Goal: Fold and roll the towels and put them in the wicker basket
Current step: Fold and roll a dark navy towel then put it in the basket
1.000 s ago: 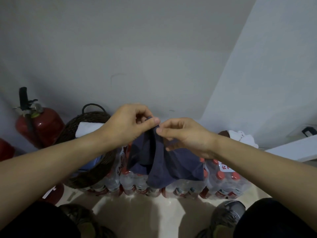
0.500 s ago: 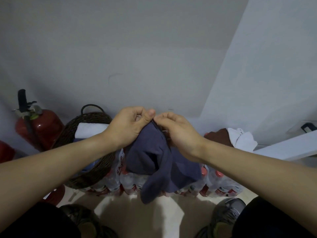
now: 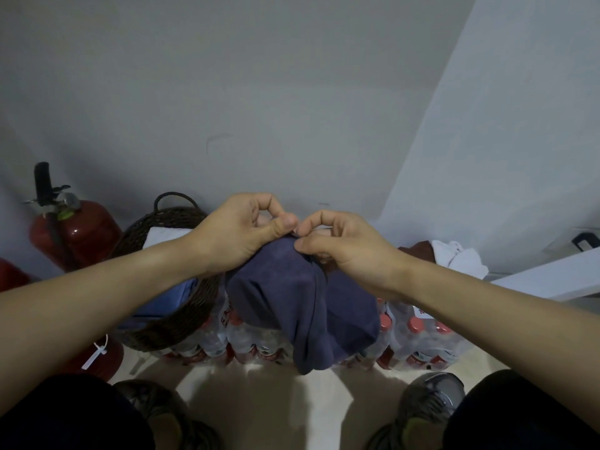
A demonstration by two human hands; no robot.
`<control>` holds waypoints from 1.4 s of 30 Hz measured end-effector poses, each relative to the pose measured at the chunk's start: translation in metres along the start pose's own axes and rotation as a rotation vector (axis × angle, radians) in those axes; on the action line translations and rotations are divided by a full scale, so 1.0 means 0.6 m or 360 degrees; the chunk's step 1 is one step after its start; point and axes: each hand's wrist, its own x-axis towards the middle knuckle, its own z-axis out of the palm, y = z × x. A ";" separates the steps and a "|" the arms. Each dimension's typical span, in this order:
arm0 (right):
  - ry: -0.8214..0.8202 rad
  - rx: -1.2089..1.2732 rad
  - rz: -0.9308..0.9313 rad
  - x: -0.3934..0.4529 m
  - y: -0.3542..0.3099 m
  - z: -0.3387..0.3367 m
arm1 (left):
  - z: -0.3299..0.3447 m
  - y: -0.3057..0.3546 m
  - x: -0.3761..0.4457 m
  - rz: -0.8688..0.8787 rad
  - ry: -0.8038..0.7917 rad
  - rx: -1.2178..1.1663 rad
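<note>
Navy towel [image 3: 302,297] pinched at top edge by left hand [image 3: 242,237] and right hand [image 3: 344,251], hung above bottled water packs [image 3: 246,342], beside wicker basket [image 3: 168,219]. Corners should be matched evenly, edges kept aligned before fold is made.

Dim, bluish indoor light — soft shadows below, wide-angle bending at the edges.
</note>
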 end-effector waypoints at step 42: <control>-0.0303 -0.1239 0.0730 -0.065 0.070 -0.170 | -0.036 -0.074 0.013 -0.0797 -0.0219 0.0135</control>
